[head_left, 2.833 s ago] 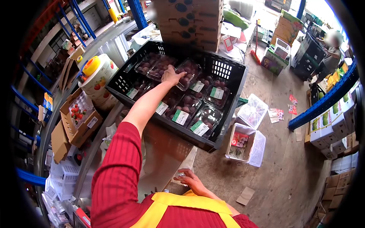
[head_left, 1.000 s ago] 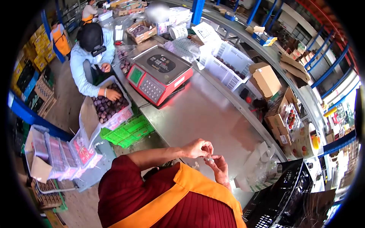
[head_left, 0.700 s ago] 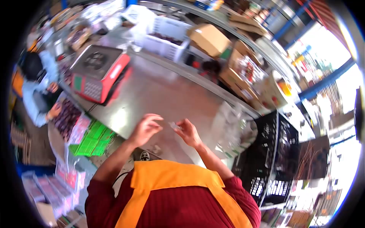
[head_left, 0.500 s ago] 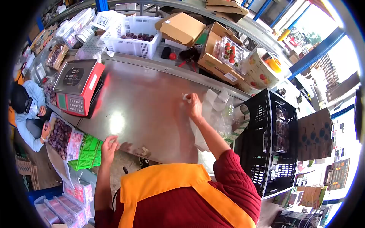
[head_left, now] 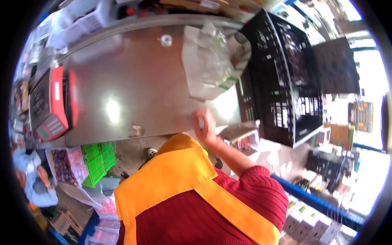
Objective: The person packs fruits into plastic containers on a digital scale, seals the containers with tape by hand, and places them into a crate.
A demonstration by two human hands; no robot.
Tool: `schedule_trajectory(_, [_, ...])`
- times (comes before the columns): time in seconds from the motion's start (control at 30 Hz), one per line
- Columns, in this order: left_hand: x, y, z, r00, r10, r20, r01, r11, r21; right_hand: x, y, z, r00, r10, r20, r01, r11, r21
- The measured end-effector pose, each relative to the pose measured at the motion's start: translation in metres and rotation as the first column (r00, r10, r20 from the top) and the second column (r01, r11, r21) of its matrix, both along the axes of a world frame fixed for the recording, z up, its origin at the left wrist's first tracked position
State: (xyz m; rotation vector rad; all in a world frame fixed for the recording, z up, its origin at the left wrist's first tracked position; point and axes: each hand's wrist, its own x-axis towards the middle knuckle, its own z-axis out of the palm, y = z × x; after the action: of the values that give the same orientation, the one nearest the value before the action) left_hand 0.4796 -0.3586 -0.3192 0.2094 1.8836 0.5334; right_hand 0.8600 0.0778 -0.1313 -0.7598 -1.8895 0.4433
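Note:
My right hand (head_left: 205, 125) is closed, at the near edge of the steel table (head_left: 139, 77). A small whitish thing shows between its fingers, too blurred to name. Beyond it lies a white paper sheet (head_left: 195, 73) with clear plastic packaging (head_left: 218, 57) on top. A small white roll (head_left: 166, 40) sits near the table's back edge, apart from my hand. My left hand is out of view.
On the left stand a red scale (head_left: 58, 98), a box of plums (head_left: 63, 167) and a green crate (head_left: 96, 163). Black crates (head_left: 281, 81) rise at the right. A seated person in a blue sleeve (head_left: 41, 196) is at lower left. A brown scrap (head_left: 136, 130) lies at the table edge.
My right hand has come back from the far side of the table to its near edge, and the white roll now lies uncovered there. My left hand has left view. The view has turned right.

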Motion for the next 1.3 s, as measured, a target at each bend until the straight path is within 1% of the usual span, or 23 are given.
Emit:
schedule_trajectory(0.07, [-0.017,-0.013,-0.011,0.996,-0.076,0.047,0.076,0.997,0.000,0.034,-0.099,-0.015,0.990,0.038,0.134,0.019,0.915,-0.402])
schedule_trajectory(0.13, [-0.046,-0.014,-0.023,0.991,-0.090,0.096,0.086,0.995,0.041,0.056,-0.178,-0.077,0.947,-0.185,0.261,0.320,0.546,-0.774])
schedule_trajectory(0.2, [-0.081,-0.004,-0.028,0.994,-0.038,0.098,0.028,0.994,0.106,0.096,-0.218,-0.217,0.711,-0.604,0.359,0.607,0.270,-0.747])
schedule_trajectory(0.27, [-0.104,0.011,-0.004,0.999,-0.024,-0.025,0.027,0.991,0.131,0.123,-0.184,-0.230,0.588,-0.764,0.265,0.181,-0.195,-0.964])
schedule_trajectory(0.33, [-0.117,0.025,0.035,0.993,0.017,-0.120,0.003,0.986,0.166,0.141,-0.145,-0.253,0.547,-0.806,0.226,0.123,-0.190,-0.974])
schedule_trajectory(0.4, [-0.119,0.026,0.065,0.979,0.125,-0.163,-0.083,0.966,0.246,0.195,-0.113,-0.346,0.523,-0.850,-0.061,-0.199,-0.051,-0.979])
schedule_trajectory(0.43, [-0.118,0.018,0.069,0.981,0.105,-0.161,-0.068,0.972,0.224,0.173,-0.085,-0.307,0.443,-0.879,0.176,0.149,-0.122,-0.981])
schedule_trajectory(0.47, [-0.116,0.005,0.074,0.977,0.114,-0.180,-0.075,0.975,0.208,0.167,-0.066,-0.301,0.358,-0.933,0.039,0.016,-0.035,-0.999])
schedule_trajectory(0.5, [-0.113,-0.012,0.077,0.968,0.140,-0.206,-0.099,0.976,0.196,0.163,-0.049,-0.281,0.328,-0.926,-0.186,-0.409,0.038,-0.912])
schedule_trajectory(0.63, [-0.086,-0.084,0.078,0.982,0.043,-0.186,-0.019,0.992,0.125,0.149,-0.024,-0.283,0.442,-0.829,-0.342,-0.494,0.093,-0.864])
schedule_trajectory(0.7, [-0.076,-0.105,0.082,0.992,-0.077,-0.100,0.079,0.997,0.015,0.142,-0.048,-0.289,0.456,-0.578,-0.677,-0.749,0.161,-0.642])
schedule_trajectory(0.73, [-0.071,-0.106,0.093,0.996,-0.068,-0.057,0.067,0.997,-0.023,0.144,-0.065,-0.298,0.366,-0.261,-0.893,-0.911,0.097,-0.402])
schedule_trajectory(0.77, [-0.076,-0.119,0.086,0.998,-0.061,-0.023,0.059,0.994,-0.097,0.129,-0.073,-0.309,0.531,-0.630,-0.566,-0.659,0.114,-0.744])
schedule_trajectory(0.8, [-0.085,-0.141,0.069,1.000,0.006,-0.002,-0.006,0.999,-0.032,0.111,-0.085,-0.312,0.516,-0.826,-0.225,-0.372,0.020,-0.928])
schedule_trajectory(0.83, [-0.092,-0.152,0.059,0.999,-0.020,-0.032,0.019,1.000,-0.023,0.106,-0.102,-0.307,0.422,-0.907,0.011,-0.180,-0.096,-0.979])
schedule_trajectory(0.87, [-0.103,-0.157,0.057,0.992,-0.098,-0.082,0.101,0.994,0.033,0.096,-0.121,-0.300,0.326,-0.936,0.133,-0.088,-0.170,-0.981])
schedule_trajectory(0.9, [-0.113,-0.158,0.056,0.996,-0.040,-0.076,0.042,0.999,0.024,0.087,-0.131,-0.315,0.240,-0.960,0.142,-0.040,-0.156,-0.987])
schedule_trajectory(1.0, [-0.157,-0.179,0.036,0.993,-0.106,-0.052,0.108,0.993,0.043,0.044,-0.173,-0.272,0.289,-0.955,0.062,-0.070,-0.085,-0.994])
schedule_trajectory(1.07, [-0.185,-0.179,0.043,0.986,-0.161,-0.041,0.162,0.986,0.037,0.035,-0.198,-0.267,0.288,-0.943,0.169,-0.068,-0.196,-0.978])
schedule_trajectory(1.13, [-0.223,-0.188,0.034,0.961,-0.242,-0.133,0.251,0.966,0.057,0.021,-0.232,-0.267,0.282,-0.952,0.120,-0.106,-0.155,-0.982])
schedule_trajectory(1.2, [-0.261,-0.196,0.024,0.971,-0.206,-0.119,0.220,0.969,0.114,0.002,-0.270,-0.265,0.209,-0.958,0.196,-0.110,-0.222,-0.969])
schedule_trajectory(1.27, [-0.283,-0.187,0.022,0.969,-0.191,-0.158,0.206,0.975,0.081,-0.021,-0.316,-0.259,0.212,-0.976,0.057,-0.143,-0.089,-0.986])
schedule_trajectory(1.3, [-0.292,-0.180,0.022,0.966,-0.183,-0.182,0.198,0.978,0.066,-0.029,-0.335,-0.257,0.211,-0.972,0.099,-0.148,-0.132,-0.980])
